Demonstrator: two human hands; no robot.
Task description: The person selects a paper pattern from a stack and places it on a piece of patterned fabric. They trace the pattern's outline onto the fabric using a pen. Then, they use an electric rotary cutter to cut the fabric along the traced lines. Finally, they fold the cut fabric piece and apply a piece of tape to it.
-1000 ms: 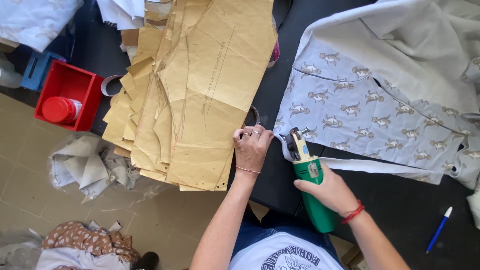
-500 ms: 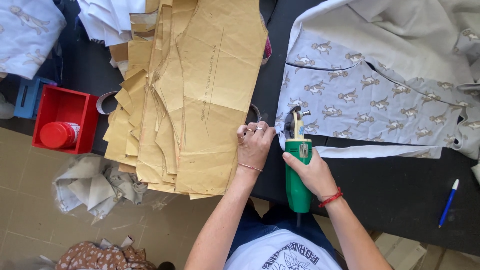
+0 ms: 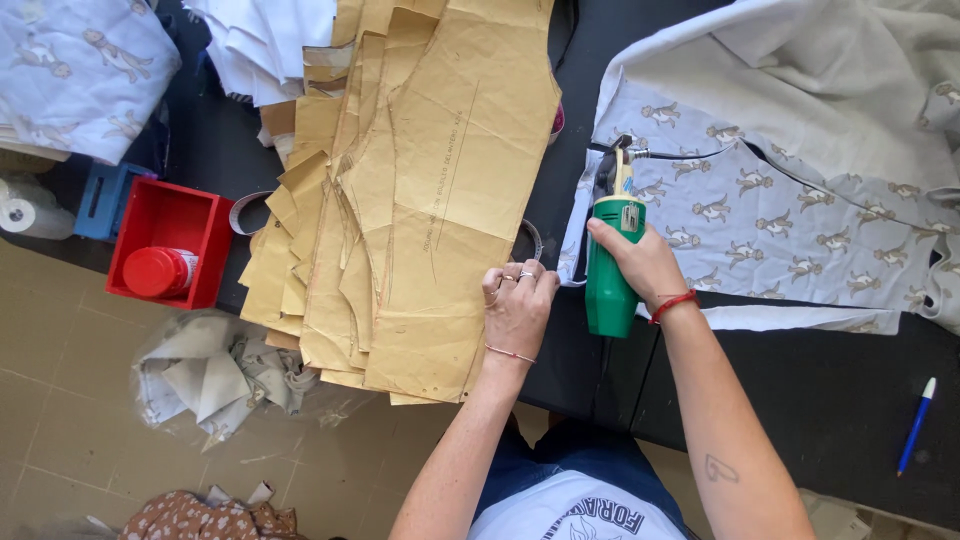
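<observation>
Your right hand (image 3: 640, 262) grips the green cutting tool (image 3: 610, 262), its blade end on the printed fabric (image 3: 760, 235) on the black table (image 3: 800, 400). Your left hand (image 3: 518, 312) rests with fingers curled on the brown paper patterns (image 3: 440, 200). At the left, a red bin (image 3: 165, 215) holds a red-lidded jar (image 3: 158, 272).

I see a black work table (image 3: 800, 400) carrying a fanned stack of brown paper pattern pieces (image 3: 420, 200) that overhangs its near edge, a pale printed fabric (image 3: 790, 200) spread at the right, and a blue pen (image 3: 916, 424) near the right corner. At the left it bears a red bin (image 3: 190, 215) holding a red-capped jar (image 3: 160, 271), a blue box (image 3: 103, 200), folded white cloth (image 3: 270, 40) and more printed fabric (image 3: 80, 70). Below the table's edge, the tiled floor (image 3: 70, 420) holds a clear bag of fabric scraps (image 3: 225, 375) and a brown patterned cloth (image 3: 200, 515).
</observation>
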